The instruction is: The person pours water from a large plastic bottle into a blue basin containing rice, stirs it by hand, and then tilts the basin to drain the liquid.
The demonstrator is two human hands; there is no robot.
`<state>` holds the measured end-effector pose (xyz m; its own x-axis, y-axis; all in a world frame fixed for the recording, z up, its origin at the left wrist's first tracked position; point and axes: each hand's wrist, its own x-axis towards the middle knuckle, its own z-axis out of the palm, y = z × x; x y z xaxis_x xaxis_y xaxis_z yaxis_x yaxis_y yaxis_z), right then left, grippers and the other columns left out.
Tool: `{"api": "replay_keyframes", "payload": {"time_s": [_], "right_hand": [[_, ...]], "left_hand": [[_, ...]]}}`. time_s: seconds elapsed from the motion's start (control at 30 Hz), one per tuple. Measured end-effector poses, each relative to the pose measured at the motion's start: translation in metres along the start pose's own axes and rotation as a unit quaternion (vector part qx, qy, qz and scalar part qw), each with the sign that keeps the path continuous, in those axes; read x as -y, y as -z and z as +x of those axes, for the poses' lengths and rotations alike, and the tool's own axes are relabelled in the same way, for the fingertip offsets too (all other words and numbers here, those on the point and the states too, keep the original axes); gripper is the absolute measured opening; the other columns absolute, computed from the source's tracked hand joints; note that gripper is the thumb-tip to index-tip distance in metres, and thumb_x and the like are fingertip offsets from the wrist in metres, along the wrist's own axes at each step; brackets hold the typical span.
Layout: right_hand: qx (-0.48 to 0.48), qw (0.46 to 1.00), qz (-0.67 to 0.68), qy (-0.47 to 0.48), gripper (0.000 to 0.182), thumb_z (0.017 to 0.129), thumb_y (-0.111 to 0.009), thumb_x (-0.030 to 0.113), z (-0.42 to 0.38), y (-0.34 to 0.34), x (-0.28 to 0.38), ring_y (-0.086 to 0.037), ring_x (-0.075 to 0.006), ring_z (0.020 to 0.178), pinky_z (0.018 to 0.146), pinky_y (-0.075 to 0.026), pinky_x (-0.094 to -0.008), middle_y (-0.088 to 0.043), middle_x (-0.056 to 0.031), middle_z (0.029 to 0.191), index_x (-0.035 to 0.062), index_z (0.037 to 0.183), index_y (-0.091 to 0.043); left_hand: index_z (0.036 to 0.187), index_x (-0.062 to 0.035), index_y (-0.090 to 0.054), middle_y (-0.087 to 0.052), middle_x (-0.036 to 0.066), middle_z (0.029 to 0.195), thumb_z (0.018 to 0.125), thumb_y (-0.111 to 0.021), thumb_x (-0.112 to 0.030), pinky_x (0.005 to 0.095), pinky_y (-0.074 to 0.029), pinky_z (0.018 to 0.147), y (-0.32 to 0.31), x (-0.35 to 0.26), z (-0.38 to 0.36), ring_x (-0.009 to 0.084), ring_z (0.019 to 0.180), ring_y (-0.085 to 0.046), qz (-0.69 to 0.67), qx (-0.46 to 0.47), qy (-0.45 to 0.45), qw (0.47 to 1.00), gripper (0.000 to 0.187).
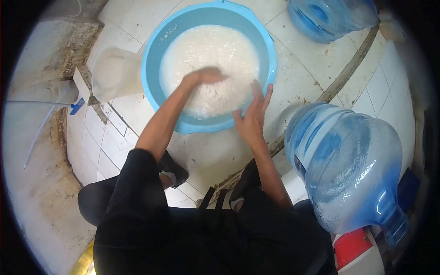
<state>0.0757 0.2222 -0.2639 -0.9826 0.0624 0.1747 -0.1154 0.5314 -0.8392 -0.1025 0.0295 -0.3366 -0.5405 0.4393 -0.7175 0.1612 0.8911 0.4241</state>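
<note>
A light-blue plastic basin [149,87] on the tiled floor holds white grains that look like rice [211,43] in cloudy water. My left hand [208,75] reaches over the middle of the basin and is at the grains, smeared by motion, so its fingers are hard to read. Against the near right rim rests my right hand [253,117], with the thumb apart and the fingers stretched out along the edge.
A large clear blue water jug [348,160] lies tilted at the right; another blue jug [321,18] is at the top right. Left of the basin sits a translucent white container [114,73]. A blue-ended tool [77,106] and a red item [353,247] also show.
</note>
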Motion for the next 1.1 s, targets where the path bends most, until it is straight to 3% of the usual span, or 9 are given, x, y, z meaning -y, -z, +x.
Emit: {"api": "replay_keyframes", "payload": {"time_s": [0.13,0.3,0.5,0.57,0.6,0.67,0.8,0.9,1.1], "right_hand": [[0.012,1.0,-0.008,-0.004,0.084,0.07,-0.061,-0.006,-0.001,0.002,-0.001,0.001,-0.0555,0.148,0.12,-0.014,-0.0604,-0.03,-0.0274,0.153,-0.0055,0.146,-0.025],[0.015,1.0,-0.013,0.006,0.084,0.069,-0.062,-0.005,-0.001,0.001,-0.005,0.001,-0.0565,0.148,0.12,-0.014,-0.0615,-0.03,-0.026,0.153,-0.0053,0.145,-0.027],[0.048,0.997,-0.051,0.013,0.081,0.07,-0.061,-0.004,0.004,0.003,0.001,0.002,-0.057,0.147,0.119,-0.012,-0.0626,-0.031,-0.0259,0.152,-0.0056,0.145,-0.029],[0.052,0.997,-0.055,-0.001,0.08,0.071,-0.06,-0.003,0.005,0.004,0.0,0.004,-0.0566,0.147,0.12,-0.011,-0.0622,-0.03,-0.0259,0.153,-0.0049,0.145,-0.03],[0.056,0.997,-0.06,0.006,0.08,0.071,-0.06,-0.003,0.005,0.004,0.0,0.004,-0.0566,0.147,0.12,-0.011,-0.0622,-0.03,-0.0259,0.153,-0.0049,0.145,-0.03],[0.046,0.998,-0.04,0.004,0.081,0.071,-0.06,-0.003,0.003,0.003,-0.001,0.005,-0.0562,0.148,0.12,-0.011,-0.0622,-0.03,-0.0258,0.153,-0.0044,0.146,-0.029],[0.051,0.998,-0.041,0.014,0.081,0.071,-0.06,-0.002,0.002,0.004,-0.002,0.004,-0.0561,0.148,0.119,-0.011,-0.0627,-0.03,-0.0262,0.153,-0.0049,0.146,-0.029],[0.051,0.998,-0.032,0.005,0.082,0.072,-0.061,-0.001,0.002,0.004,-0.003,0.004,-0.0561,0.148,0.119,-0.01,-0.0633,-0.031,-0.0269,0.152,-0.0055,0.147,-0.028],[0.047,0.998,-0.03,0.014,0.082,0.073,-0.061,-0.001,0.002,0.006,0.0,0.003,-0.056,0.148,0.12,-0.01,-0.0633,-0.03,-0.0272,0.153,-0.0057,0.147,-0.026]], "left_hand": [[0.143,-0.0034,-0.052,-0.051,0.024,0.146,0.089,-0.065,-0.053,0.0444,-0.03,0.118,-0.027,-0.023,-0.025,0.0408,0.141,-0.041,0.065,-0.132,-0.055,0.988,0.076],[0.155,-0.0082,-0.035,-0.038,0.024,0.156,0.086,-0.069,-0.048,0.0439,-0.027,0.12,-0.003,-0.051,0.042,0.0385,0.146,-0.034,-0.216,-0.367,-0.099,0.899,0.086],[0.158,-0.0087,-0.031,-0.032,0.023,0.16,0.082,-0.06,-0.07,0.0448,-0.024,0.121,0.047,-0.041,0.098,0.0383,0.149,-0.028,-0.308,-0.197,0.068,0.928,0.101],[0.155,-0.007,-0.037,-0.034,0.021,0.16,0.084,-0.054,-0.071,0.0455,-0.026,0.12,0.095,-0.027,0.117,0.0391,0.148,-0.031,-0.49,0.325,0.16,0.793,0.097],[0.155,-0.007,-0.037,-0.034,0.021,0.16,0.084,-0.054,-0.071,0.0455,-0.026,0.12,0.081,-0.037,0.105,0.0391,0.148,-0.031,-0.496,0.322,0.153,0.792,0.097],[0.148,-0.0073,-0.048,-0.042,0.015,0.157,0.085,-0.047,-0.073,0.0461,-0.027,0.12,0.032,-0.077,0.063,0.0368,0.144,-0.038,-0.095,0.038,-0.031,0.994,0.091],[0.144,-0.0064,-0.054,-0.04,0.016,0.157,0.086,-0.05,-0.07,0.0466,-0.026,0.12,0.02,-0.092,0.044,0.0355,0.144,-0.038,0.014,0.134,-0.033,0.99,0.086],[0.139,-0.0109,-0.059,-0.034,0.017,0.16,0.082,-0.066,-0.06,0.0601,-0.027,0.116,-0.013,-0.077,0.002,0.0408,0.148,-0.028,0.249,-0.035,-0.148,0.957,0.076],[0.151,-0.0244,-0.044,-0.017,0.018,0.166,0.076,-0.078,-0.054,0.0685,-0.023,0.115,-0.036,-0.057,-0.12,0.0516,0.148,-0.021,0.133,-0.08,0.155,0.976,0.087]]}}
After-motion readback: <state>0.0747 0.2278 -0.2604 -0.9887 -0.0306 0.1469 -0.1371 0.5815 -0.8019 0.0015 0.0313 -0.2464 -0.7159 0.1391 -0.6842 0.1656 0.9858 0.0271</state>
